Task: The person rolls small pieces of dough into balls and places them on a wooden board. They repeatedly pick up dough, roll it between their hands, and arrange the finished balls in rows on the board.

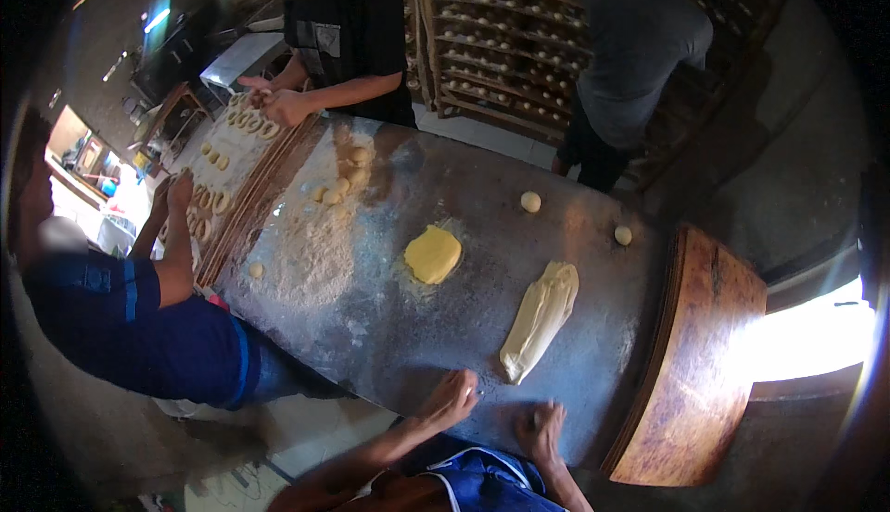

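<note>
On the flour-dusted metal table (389, 327), the left hand (450, 398) rests flat with fingers spread, the right hand (540, 429) curled shut, near a long dough strip (540, 317), bread racks (501, 39) behind.

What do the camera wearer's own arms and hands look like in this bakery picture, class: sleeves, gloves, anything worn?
Both forearms are bare, with no sleeves reaching them. The left hand and right hand wear no gloves; no rings or watch can be made out. Between the arms shows a blue garment with white trim, worn on the body.

Floured metal table (389, 327): dough log (540, 319), butter lump (432, 253) (yellow), dough balls (530, 202).
</note>
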`<control>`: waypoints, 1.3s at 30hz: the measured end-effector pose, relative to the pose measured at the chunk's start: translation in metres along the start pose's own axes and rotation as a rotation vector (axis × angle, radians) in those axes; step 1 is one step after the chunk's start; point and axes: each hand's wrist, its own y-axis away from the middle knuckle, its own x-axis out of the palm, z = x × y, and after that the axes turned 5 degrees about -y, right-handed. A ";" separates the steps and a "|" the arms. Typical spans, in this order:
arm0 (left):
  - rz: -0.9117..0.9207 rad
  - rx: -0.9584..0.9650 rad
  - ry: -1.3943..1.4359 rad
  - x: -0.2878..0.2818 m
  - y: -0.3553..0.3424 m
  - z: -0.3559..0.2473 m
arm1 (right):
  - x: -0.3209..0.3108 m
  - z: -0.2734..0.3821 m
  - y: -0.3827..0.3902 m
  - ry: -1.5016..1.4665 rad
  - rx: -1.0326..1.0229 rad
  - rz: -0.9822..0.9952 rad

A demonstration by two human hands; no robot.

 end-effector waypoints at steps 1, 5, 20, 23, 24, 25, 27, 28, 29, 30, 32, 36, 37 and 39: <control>0.095 0.002 -0.056 -0.019 -0.004 0.014 | -0.017 -0.027 -0.007 0.010 0.069 0.191; -0.072 -0.011 -0.192 -0.059 -0.073 0.048 | -0.044 -0.071 -0.059 0.142 0.204 -0.116; 0.018 0.040 -0.192 0.002 -0.018 0.010 | 0.031 -0.062 0.023 -0.084 -0.008 -0.105; 0.123 0.235 -0.172 -0.044 -0.029 0.048 | 0.000 -0.138 0.009 0.209 -0.149 -0.151; 0.055 0.111 -0.203 -0.040 -0.044 0.044 | -0.004 -0.150 -0.010 0.481 -0.341 -0.389; -0.014 -0.034 -0.256 -0.033 -0.055 0.034 | 0.003 -0.133 -0.029 0.323 -0.217 -0.342; -0.119 -0.292 -0.234 -0.007 -0.060 0.006 | 0.029 -0.078 -0.034 0.221 -0.251 -0.428; -0.037 -0.159 -0.227 -0.001 -0.042 0.004 | 0.044 -0.057 -0.028 0.284 -0.408 -0.570; 0.044 -0.026 -0.224 0.000 -0.017 0.005 | 0.050 -0.078 0.005 0.075 -0.024 -0.179; 0.129 0.115 -0.207 -0.003 -0.007 0.011 | 0.041 -0.104 0.014 0.067 0.050 -0.079; 0.190 0.255 -0.219 -0.021 -0.010 0.054 | 0.015 -0.138 0.017 0.229 -0.143 -0.145; -0.090 -0.093 -0.299 -0.035 -0.061 0.020 | -0.038 -0.024 -0.064 0.025 0.203 -0.119; -0.081 -0.125 -0.211 -0.016 -0.060 0.000 | 0.006 -0.056 -0.047 0.184 -0.143 -0.434; -0.021 -0.054 -0.068 -0.004 -0.018 0.005 | 0.021 -0.052 -0.002 0.142 -0.225 -0.335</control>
